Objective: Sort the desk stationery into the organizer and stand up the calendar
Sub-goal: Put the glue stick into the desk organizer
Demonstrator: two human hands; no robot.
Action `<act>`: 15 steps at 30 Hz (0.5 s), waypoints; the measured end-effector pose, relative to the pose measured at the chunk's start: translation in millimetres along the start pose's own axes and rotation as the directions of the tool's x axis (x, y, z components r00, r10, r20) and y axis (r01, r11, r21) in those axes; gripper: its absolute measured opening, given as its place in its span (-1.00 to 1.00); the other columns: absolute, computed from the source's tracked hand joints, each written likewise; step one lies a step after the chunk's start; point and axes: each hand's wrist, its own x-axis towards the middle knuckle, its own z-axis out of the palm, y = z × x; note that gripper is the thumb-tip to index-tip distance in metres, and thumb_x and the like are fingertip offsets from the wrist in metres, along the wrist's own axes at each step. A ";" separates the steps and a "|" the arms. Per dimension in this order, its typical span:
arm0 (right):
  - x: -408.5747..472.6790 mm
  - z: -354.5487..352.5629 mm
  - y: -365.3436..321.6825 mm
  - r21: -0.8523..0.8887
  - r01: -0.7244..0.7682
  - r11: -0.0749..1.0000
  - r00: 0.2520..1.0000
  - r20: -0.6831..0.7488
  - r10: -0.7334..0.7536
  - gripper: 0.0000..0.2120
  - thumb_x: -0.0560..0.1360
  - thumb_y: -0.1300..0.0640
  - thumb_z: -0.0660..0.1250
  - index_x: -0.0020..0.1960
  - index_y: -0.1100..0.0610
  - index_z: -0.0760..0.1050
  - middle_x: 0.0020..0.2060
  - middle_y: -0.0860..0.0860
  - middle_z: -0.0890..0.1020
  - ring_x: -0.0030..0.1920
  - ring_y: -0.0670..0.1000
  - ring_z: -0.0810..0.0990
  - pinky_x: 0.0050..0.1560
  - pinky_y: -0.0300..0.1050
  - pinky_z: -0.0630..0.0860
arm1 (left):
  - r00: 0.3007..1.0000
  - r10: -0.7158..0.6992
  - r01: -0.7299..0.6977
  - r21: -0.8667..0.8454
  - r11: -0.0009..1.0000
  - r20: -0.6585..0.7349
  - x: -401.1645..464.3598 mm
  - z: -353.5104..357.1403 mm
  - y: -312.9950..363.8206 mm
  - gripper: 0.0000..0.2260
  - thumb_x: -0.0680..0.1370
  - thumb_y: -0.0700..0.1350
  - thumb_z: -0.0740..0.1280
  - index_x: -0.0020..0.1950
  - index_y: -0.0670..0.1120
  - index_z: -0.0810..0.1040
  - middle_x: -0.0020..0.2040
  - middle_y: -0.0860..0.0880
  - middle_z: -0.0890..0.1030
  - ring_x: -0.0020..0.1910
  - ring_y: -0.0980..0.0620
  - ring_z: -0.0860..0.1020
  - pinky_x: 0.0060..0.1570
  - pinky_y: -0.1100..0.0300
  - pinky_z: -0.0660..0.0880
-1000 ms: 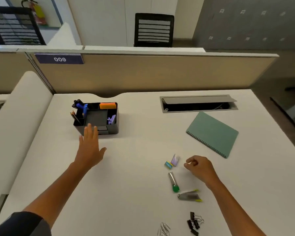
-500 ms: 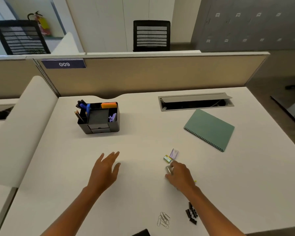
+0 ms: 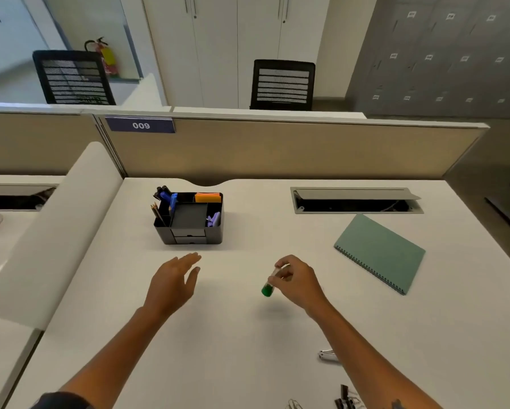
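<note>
Since half a second ago the right hand has lifted a small clear tube with a green cap off the surface and brought it toward the middle, and the left hand has slid forward a little. Right-hand fingers pinch the tube near its top, green end hanging down above the surface with a shadow beneath. Left-hand fingers are straight and spread, grasping nothing, low over the surface just in front of the organizer.

The organizer stands near the far edge, left of centre. It already holds pencils at its left end, blue and black pens at the far left corner, orange sticky notes along the back and a purple clip on the right; the middle tray looks unfilled.

Still loose near the near edge on the right are a stapler-like metal piece, black binder clips and paper clips. The green spiral-bound calendar lies flat toward the right edge, so standing it up is not yet done.

By my judgement, sorting is partly done: the tube is on its way to the organizer, several small items remain, and the calendar comes after.
</note>
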 end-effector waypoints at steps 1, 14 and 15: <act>6.0 2.1 -8.5 0.025 0.015 1.000 1.000 -0.004 -0.015 -0.74 0.38 0.13 0.59 -0.05 -0.04 0.56 -0.20 -0.05 0.71 -0.30 -0.18 0.61 -0.25 -0.31 0.54 | 1.000 -0.008 0.008 -0.004 1.000 0.010 6.2 -0.7 -3.2 -0.65 0.53 -0.21 0.54 0.32 -0.11 0.68 0.24 -0.10 0.72 0.15 -0.21 0.71 0.23 -0.08 0.59; 101.1 41.2 -109.5 0.048 0.252 0.967 0.956 -0.166 -0.241 -0.82 0.46 0.24 0.56 0.04 0.13 0.68 -0.09 0.00 0.70 -0.14 -0.02 0.69 -0.24 -0.36 0.59 | 0.968 -0.152 0.158 -0.014 0.987 0.200 80.0 3.4 -19.1 -0.39 0.68 -0.16 0.34 0.69 -0.12 0.19 0.72 -0.08 0.08 0.71 -0.09 0.02 0.66 -0.02 0.10; 110.4 45.7 -115.8 0.032 0.259 0.965 0.952 -0.175 -0.250 -0.83 0.47 0.24 0.54 0.06 0.14 0.68 -0.06 0.01 0.70 -0.11 -0.01 0.69 -0.19 -0.27 0.64 | 0.958 -0.182 0.189 -0.013 0.982 0.223 85.4 5.4 -20.9 -0.37 0.69 -0.15 0.32 0.70 -0.12 0.12 0.73 -0.07 0.00 0.71 -0.08 -0.05 0.67 -0.01 0.05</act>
